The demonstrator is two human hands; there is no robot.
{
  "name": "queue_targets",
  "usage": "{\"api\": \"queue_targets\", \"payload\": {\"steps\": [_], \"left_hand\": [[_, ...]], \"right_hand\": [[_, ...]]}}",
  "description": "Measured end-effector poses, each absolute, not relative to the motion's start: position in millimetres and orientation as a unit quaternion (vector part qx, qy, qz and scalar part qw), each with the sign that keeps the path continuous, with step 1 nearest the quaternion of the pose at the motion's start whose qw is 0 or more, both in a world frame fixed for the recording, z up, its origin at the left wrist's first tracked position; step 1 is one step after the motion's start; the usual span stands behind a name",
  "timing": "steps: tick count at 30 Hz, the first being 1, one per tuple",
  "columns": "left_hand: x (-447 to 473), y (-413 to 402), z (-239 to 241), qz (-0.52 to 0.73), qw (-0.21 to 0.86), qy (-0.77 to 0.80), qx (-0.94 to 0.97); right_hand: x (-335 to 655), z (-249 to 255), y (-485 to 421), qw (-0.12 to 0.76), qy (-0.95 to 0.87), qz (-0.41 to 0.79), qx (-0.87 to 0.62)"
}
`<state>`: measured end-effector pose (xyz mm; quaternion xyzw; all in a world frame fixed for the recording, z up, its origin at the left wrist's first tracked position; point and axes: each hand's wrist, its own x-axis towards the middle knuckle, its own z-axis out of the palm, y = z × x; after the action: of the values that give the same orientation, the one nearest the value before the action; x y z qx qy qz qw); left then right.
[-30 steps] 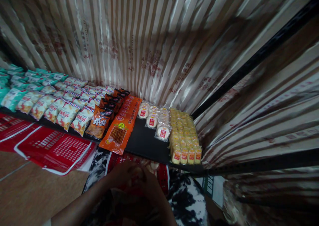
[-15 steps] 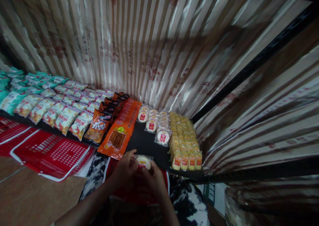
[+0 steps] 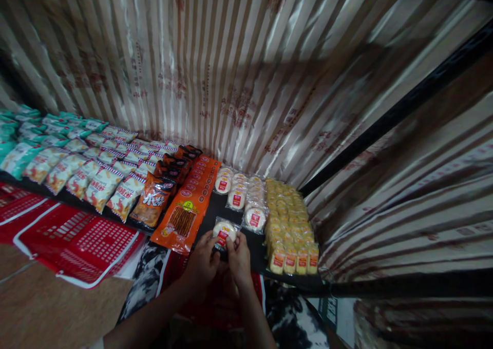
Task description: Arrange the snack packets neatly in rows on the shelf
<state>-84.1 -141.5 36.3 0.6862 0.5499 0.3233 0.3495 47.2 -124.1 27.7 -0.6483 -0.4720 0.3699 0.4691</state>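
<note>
A round white rice cracker in a clear wrapper with a red label (image 3: 224, 232) is between my two hands above the front of the black shelf (image 3: 215, 209). My left hand (image 3: 203, 262) has its fingers closed at the packet's left edge. On the right edge, my right hand (image 3: 239, 256) pinches it, thumb on top. Just behind lie rows of the same round packets (image 3: 254, 218), stacked unevenly. To their left is a long orange bag of brown sticks (image 3: 185, 210); to their right stand small yellow wrapped snacks (image 3: 290, 226) in tight rows.
Orange-black bags (image 3: 150, 205), white shrimp snack bags (image 3: 102, 187) and green bags (image 3: 19, 159) fill the shelf leftward. A red basket (image 3: 82, 241) is below at left, another under my hands. Striped sheeting (image 3: 185, 72) hangs behind; a black post (image 3: 358, 143) slants at right.
Both hands have moved the rice cracker packet forward and up, from the shelf's front edge to over its surface. Its label now faces up more plainly.
</note>
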Motion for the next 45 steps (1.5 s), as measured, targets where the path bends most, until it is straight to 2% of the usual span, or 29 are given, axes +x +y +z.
{"api": "queue_targets", "payload": {"steps": [15,27,36,45], "left_hand": [[-79.4,-110.8,42.6,0.294,0.348,0.569,0.685],[-76.8,-77.3,56.5,0.291,0.337,0.582,0.680],[-69.2,-40.4,68.3,0.290,0.360,0.577,0.674],[-61.3,-15.2,60.5,0.269,0.350,0.572,0.691]], "right_hand": [[37.2,20.8,-91.6,0.471,-0.478,0.295,-0.680],[26.7,22.8,-53.1,0.555,-0.451,0.258,-0.649],[26.5,36.8,-20.2,0.517,-0.486,0.180,-0.681],[25.7,30.8,3.9,0.518,-0.499,0.169,-0.674]]}}
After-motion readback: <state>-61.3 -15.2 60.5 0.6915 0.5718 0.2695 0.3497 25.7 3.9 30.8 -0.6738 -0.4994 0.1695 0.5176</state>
